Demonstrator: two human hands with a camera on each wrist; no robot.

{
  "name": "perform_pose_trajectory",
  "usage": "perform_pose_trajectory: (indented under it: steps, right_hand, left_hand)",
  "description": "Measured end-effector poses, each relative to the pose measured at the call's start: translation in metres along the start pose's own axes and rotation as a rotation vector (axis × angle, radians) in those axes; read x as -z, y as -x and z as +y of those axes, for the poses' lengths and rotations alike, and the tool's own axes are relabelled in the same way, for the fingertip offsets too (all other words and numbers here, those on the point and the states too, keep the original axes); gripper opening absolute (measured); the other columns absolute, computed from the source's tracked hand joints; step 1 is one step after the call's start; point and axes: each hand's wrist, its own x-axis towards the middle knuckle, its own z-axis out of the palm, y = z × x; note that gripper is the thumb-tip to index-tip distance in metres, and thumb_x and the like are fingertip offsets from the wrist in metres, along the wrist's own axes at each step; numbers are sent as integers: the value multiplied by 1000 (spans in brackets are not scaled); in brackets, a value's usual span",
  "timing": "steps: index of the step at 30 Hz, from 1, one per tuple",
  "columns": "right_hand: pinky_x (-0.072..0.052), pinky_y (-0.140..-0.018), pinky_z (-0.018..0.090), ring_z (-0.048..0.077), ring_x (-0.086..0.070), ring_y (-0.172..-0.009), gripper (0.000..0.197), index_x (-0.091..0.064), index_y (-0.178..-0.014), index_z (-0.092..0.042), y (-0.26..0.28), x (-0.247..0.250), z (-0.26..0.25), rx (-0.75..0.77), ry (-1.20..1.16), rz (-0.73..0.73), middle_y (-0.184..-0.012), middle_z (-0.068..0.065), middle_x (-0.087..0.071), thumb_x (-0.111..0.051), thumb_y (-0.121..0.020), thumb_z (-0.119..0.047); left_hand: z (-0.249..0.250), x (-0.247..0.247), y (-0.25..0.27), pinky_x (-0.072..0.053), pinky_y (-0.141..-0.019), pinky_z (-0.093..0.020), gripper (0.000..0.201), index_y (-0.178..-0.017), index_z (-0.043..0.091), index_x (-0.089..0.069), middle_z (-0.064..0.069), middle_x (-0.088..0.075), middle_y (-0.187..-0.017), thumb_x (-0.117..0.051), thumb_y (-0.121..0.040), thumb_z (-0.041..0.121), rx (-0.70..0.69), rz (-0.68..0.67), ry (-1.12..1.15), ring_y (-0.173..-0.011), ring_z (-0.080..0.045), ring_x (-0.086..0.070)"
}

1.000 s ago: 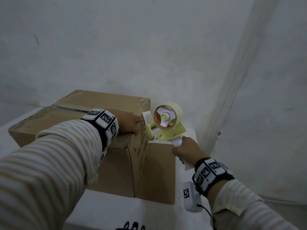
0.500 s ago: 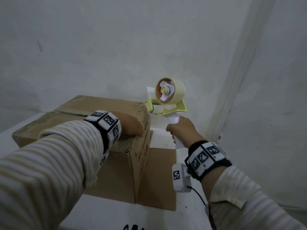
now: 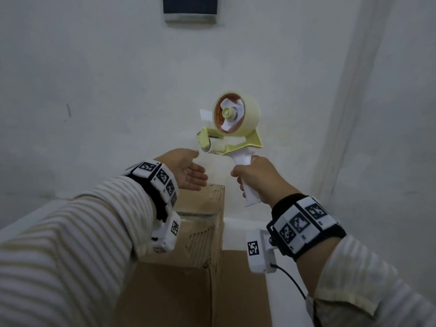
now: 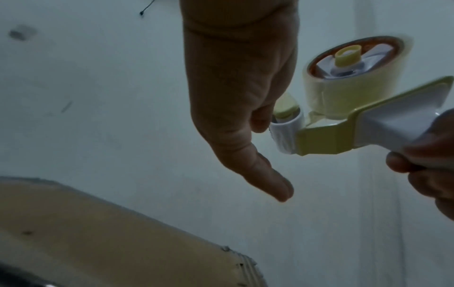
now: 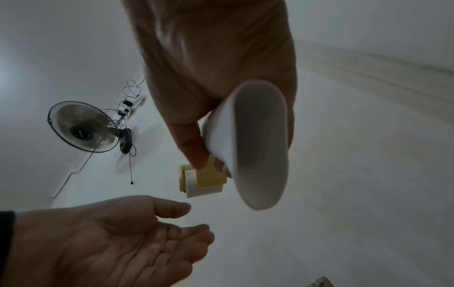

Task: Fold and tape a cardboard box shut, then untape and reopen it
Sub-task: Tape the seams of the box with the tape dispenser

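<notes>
My right hand (image 3: 254, 175) grips the white handle of a yellow-green tape dispenser (image 3: 230, 128) and holds it up in the air in front of the wall, its roll of clear tape (image 4: 353, 77) on top. My left hand (image 3: 186, 171) is raised, palm up and fingers relaxed, just left of and below the dispenser's roller end (image 5: 196, 182), holding nothing. The brown cardboard box (image 3: 200, 232) stands below both hands, its top flaps closed; my left forearm hides most of it.
A white wall rises right behind the box, with a corner ridge (image 3: 354, 90) to the right. A dark device (image 3: 190, 8) hangs high on the wall. A fan (image 5: 83, 126) is mounted further off. The box rests on a white surface (image 3: 238, 232).
My right hand lifted the dispenser from the box's near edge up into the air. My left hand left the box top and rose, palm up, toward the dispenser's front.
</notes>
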Motion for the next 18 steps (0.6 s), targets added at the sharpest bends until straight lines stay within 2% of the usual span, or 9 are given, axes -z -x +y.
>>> perform_pose_trajectory:
  steps: [2, 3, 4, 6, 9, 11, 13, 16, 18]
  right_hand:
    - [-42, -60, 36, 26, -50, -56, 15, -50, -74, -8, -1, -7, -9, -1, 37, 9, -59, 10, -53, -64, -77, -10]
    - [-42, -59, 35, 26, -50, -54, 15, -50, -74, -8, -1, -11, -14, -7, 52, 13, -60, 10, -53, -64, -78, -10]
    - [-42, -58, 34, 26, -50, -52, 15, -50, -74, -8, 0, -15, -17, -19, 66, 17, -60, 10, -53, -63, -79, -9]
    - [-42, -55, 32, 24, -49, -50, 14, -50, -76, -7, 1, -24, -24, -43, 87, 30, -62, 11, -53, -63, -81, -8]
    - [-42, -52, 30, 24, -49, -50, 13, -50, -83, -5, 3, -37, -30, -86, 108, 63, -64, 12, -53, -63, -82, -7]
    - [-43, -54, 31, 24, -50, -52, 13, -50, -86, -4, 3, -46, -32, -111, 133, 86, -65, 12, -53, -62, -83, -7]
    - [-44, -62, 36, 27, -53, -60, 14, -48, -85, -4, 3, -55, -33, -114, 204, 111, -68, 12, -54, -62, -83, -8]
    - [-48, -69, 38, 31, -60, -75, 20, -44, -73, -10, 6, -70, -36, -129, 337, 146, -81, 16, -58, -61, -83, -12]
    - [-49, -69, 35, 32, -63, -85, 21, -42, -70, -14, 9, -79, -38, -144, 441, 163, -90, 16, -60, -58, -84, -12]
  left_hand:
    - [7, 5, -9, -49, -81, -40, 37, -105, -2, -57, -17, -62, -99, -39, -100, 29, -8, -5, 62, -89, -30, -61]
    - [10, 9, -14, -50, -75, -38, 31, -89, 0, -57, -14, -61, -86, -41, -99, 24, -14, 2, 65, -78, -26, -59]
    - [12, 13, -19, -50, -69, -35, 29, -79, 2, -54, -11, -58, -78, -42, -99, 19, -27, 11, 57, -71, -23, -57]
    - [18, 23, -29, -48, -64, -31, 29, -70, 5, -51, -8, -53, -70, -44, -97, 13, -56, 11, 16, -63, -19, -53]
    - [26, 38, -44, -50, -54, -27, 23, -70, 7, -51, -4, -48, -65, -51, -92, 9, -55, 2, -49, -57, -16, -48]
    - [29, 46, -54, -50, -47, -22, 20, -72, 10, -52, -2, -49, -65, -53, -91, 9, -49, -14, -90, -56, -14, -48]
    - [30, 51, -69, -47, -52, -25, 18, -74, 12, -53, 1, -53, -67, -53, -92, 12, -59, -48, -138, -58, -15, -50]
    - [32, 54, -83, -44, -61, -28, 9, -82, 12, -59, 0, -59, -73, -55, -90, 12, -95, -48, -252, -64, -17, -54]
    - [32, 50, -89, -45, -56, -28, 6, -90, 10, -61, -2, -61, -76, -55, -90, 9, -120, -64, -351, -66, -16, -55]
